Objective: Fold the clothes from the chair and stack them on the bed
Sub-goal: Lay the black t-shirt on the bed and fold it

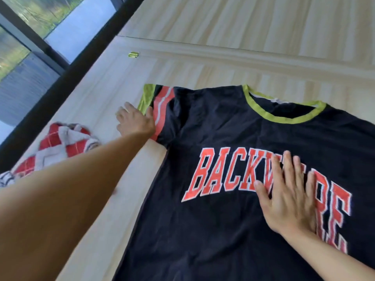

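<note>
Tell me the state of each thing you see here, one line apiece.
T-shirt: spread flat on the bed, front up, unfolded.
Sleeve: laid out sideways, unfolded.
Checked garment: crumpled on the bed, unfolded.
Left hand: open, touching the sleeve's edge.
Right hand: open, flat on the lettering.

Bed (223, 67): pale cream cover with faint wood-like streaks; a seam crosses its far part.
Lying on it:
1. Shirt (223, 128), dark navy, spread flat, front up, with red lettering and lime collar and sleeve trim. Fills the right and near part.
2. Cloth (60, 142), red-and-white checked, crumpled, at the left edge, apart from the shirt.
3. Fitting (133, 55), small, brass-coloured, by the seam at far left.
</note>
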Demonstrator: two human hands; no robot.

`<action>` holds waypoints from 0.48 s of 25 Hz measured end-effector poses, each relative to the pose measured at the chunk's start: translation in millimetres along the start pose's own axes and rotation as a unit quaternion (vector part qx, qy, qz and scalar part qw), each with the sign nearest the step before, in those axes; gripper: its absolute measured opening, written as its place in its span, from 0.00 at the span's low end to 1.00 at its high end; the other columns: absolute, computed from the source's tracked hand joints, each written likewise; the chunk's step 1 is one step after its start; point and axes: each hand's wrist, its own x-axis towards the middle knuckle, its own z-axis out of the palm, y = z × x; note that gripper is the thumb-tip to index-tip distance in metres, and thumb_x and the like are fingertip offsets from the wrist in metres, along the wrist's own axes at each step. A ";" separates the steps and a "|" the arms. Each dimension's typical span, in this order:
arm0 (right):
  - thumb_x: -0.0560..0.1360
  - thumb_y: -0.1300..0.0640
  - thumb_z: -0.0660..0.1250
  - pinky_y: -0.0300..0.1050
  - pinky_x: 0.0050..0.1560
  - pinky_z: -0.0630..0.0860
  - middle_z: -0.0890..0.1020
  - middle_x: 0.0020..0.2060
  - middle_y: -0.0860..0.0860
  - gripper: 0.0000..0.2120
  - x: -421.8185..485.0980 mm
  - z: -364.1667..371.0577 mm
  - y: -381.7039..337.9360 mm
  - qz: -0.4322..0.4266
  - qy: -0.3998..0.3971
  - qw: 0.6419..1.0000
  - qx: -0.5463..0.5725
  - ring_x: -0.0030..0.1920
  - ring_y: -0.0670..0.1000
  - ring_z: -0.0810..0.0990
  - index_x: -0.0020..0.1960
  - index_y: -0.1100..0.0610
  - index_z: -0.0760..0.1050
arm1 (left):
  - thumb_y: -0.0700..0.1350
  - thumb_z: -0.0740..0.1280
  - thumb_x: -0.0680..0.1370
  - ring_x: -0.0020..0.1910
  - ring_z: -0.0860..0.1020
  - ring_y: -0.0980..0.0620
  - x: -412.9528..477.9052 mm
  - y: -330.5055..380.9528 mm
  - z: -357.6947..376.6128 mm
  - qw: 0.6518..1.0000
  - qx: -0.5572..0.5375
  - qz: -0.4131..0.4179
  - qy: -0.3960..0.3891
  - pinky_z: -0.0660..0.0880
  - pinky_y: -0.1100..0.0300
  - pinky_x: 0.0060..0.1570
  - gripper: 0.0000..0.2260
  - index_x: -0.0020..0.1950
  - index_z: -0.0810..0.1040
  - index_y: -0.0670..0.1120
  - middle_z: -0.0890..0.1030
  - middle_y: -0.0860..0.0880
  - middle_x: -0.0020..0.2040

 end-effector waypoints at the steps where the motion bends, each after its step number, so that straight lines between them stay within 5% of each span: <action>1: 0.80 0.35 0.44 0.63 0.79 0.47 0.49 0.82 0.55 0.38 0.5 -0.4 -0.1 -0.003 0.004 1.000 -0.001 0.82 0.56 0.47 0.82 0.57 0.50 | 0.61 0.61 0.81 0.77 0.61 0.37 20.1 3.6 -0.4 1.000 -0.004 -0.021 -0.015 0.63 0.40 0.72 0.38 0.81 0.53 0.38 0.63 0.36 0.78; 4: 0.80 0.36 0.47 0.64 0.79 0.49 0.50 0.82 0.55 0.37 2.9 -1.0 -0.6 -0.007 0.006 1.000 -0.002 0.82 0.56 0.48 0.82 0.57 0.51 | 0.56 0.74 0.74 0.66 0.74 0.36 44.3 7.4 1.9 0.992 -0.029 -0.063 -0.107 0.77 0.45 0.61 0.40 0.76 0.61 0.38 0.72 0.37 0.70; 6: 0.80 0.36 0.48 0.64 0.79 0.50 0.51 0.82 0.56 0.37 4.2 -2.7 -0.7 -0.009 0.007 1.000 -0.002 0.82 0.57 0.49 0.82 0.57 0.52 | 0.46 0.76 0.71 0.52 0.81 0.40 48.9 11.3 -4.3 0.983 -0.095 -0.070 -0.140 0.80 0.51 0.43 0.20 0.57 0.76 0.39 0.81 0.39 0.58; 8: 0.79 0.36 0.47 0.65 0.78 0.51 0.51 0.82 0.56 0.37 3.9 -3.7 -0.3 -0.010 0.006 1.000 -0.003 0.82 0.57 0.50 0.82 0.56 0.52 | 0.42 0.71 0.70 0.47 0.84 0.41 41.4 22.5 -22.3 0.979 -0.167 -0.052 -0.101 0.76 0.57 0.34 0.10 0.49 0.80 0.41 0.83 0.45 0.46; 12: 0.79 0.36 0.47 0.64 0.79 0.51 0.51 0.82 0.55 0.37 3.0 -3.9 -0.3 -0.006 0.005 1.000 -0.003 0.82 0.56 0.50 0.82 0.56 0.53 | 0.47 0.71 0.70 0.43 0.83 0.49 -17.1 65.3 -63.2 0.951 -0.220 0.216 -0.011 0.77 0.59 0.42 0.18 0.60 0.83 0.51 0.83 0.51 0.42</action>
